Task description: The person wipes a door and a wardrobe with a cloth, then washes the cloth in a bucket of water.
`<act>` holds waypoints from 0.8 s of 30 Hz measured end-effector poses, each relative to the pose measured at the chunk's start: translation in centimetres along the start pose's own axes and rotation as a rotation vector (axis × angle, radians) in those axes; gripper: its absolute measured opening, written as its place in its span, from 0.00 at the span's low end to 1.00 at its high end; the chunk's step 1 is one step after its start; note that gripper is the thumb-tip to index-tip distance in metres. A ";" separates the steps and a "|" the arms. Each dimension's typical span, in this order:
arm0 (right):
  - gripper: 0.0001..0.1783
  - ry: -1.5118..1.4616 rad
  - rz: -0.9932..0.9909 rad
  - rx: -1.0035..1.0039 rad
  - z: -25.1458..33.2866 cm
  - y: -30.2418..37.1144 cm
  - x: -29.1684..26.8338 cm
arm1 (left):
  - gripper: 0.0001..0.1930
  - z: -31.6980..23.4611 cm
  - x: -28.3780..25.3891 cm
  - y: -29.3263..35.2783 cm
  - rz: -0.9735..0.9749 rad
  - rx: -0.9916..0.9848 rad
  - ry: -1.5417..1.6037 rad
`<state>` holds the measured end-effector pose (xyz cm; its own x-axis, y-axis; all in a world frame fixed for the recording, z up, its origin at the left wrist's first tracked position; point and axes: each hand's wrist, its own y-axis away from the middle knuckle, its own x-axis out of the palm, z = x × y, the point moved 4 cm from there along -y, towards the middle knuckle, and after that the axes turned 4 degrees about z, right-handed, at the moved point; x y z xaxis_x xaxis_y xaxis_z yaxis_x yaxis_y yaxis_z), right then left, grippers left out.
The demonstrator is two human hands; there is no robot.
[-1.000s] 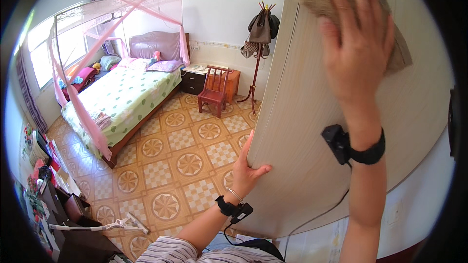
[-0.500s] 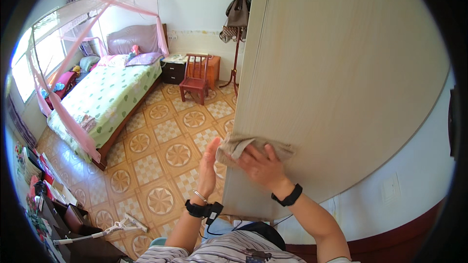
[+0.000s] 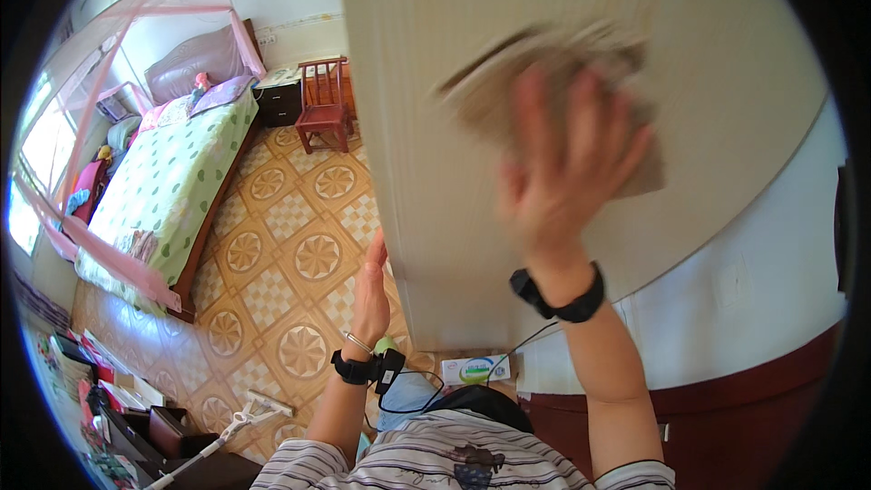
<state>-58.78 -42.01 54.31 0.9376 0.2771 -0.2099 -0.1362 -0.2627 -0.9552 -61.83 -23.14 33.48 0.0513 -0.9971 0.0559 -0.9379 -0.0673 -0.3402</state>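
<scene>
A tall pale wood-grain panel, like a wardrobe or room door (image 3: 454, 245), stands upright before me. My right hand (image 3: 572, 163) lies spread on a folded beige-grey cloth (image 3: 499, 95), pressing it to the panel's upper part; hand and cloth are smeared by motion. At the panel's left edge is my left hand (image 3: 370, 295), its fingers stretched upward and the palm turned toward the edge. Nothing shows in it, though I cannot tell how firmly it touches the panel. Black bands circle both wrists.
A bed (image 3: 172, 163) with a pink net frame stands at the far left. Beyond the tiled floor (image 3: 272, 281) is a red wooden chair (image 3: 324, 109). A mop (image 3: 240, 422) lies lower left. Near my body are a white-green box (image 3: 476, 369) and a dark red surface (image 3: 717, 426).
My right hand has carried the cloth up and to the right across the panel. The panel's edge appears further left. My left hand stays beside that edge.
</scene>
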 end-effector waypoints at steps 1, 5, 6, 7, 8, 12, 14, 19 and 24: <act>0.26 -0.037 0.006 -0.055 1.6 2.9 1.4 | 0.37 -0.1 -0.5 -0.1 0.011 0.012 -0.055; 0.29 -0.056 0.185 -0.192 5.0 15.9 3.6 | 0.41 0.1 0.5 -0.8 0.024 0.039 -0.121; 0.29 -0.052 0.235 -0.181 5.3 19.5 4.2 | 0.39 0.4 0.8 -1.0 0.034 0.044 -0.129; 0.28 -0.049 0.287 -0.167 5.6 22.3 4.5 | 0.37 0.7 1.1 -1.1 0.045 0.046 -0.138; 0.28 -0.024 0.294 -0.143 6.0 23.2 4.2 | 0.34 0.5 0.9 -0.8 -0.005 -0.018 -0.225; 0.31 -0.037 0.292 -0.104 6.4 21.3 4.2 | 0.31 1.0 0.6 -2.1 -0.201 0.105 -0.182; 0.33 -0.117 0.159 0.043 5.5 16.7 3.3 | 0.30 0.9 0.4 -3.0 -0.244 0.142 -0.150; 0.32 -0.167 -0.004 0.366 -3.0 5.0 0.3 | 0.23 2.7 0.5 -3.8 -0.218 0.027 -0.198; 0.35 -0.085 -0.124 0.519 -7.5 6.1 -0.6 | 0.33 3.8 -0.5 -4.5 -0.166 0.243 -0.552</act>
<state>-57.79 -50.76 50.19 0.9305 0.3562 -0.0848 -0.1866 0.2619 -0.9469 -56.30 -22.47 31.39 0.4198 -0.8394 -0.3451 -0.8011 -0.1639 -0.5757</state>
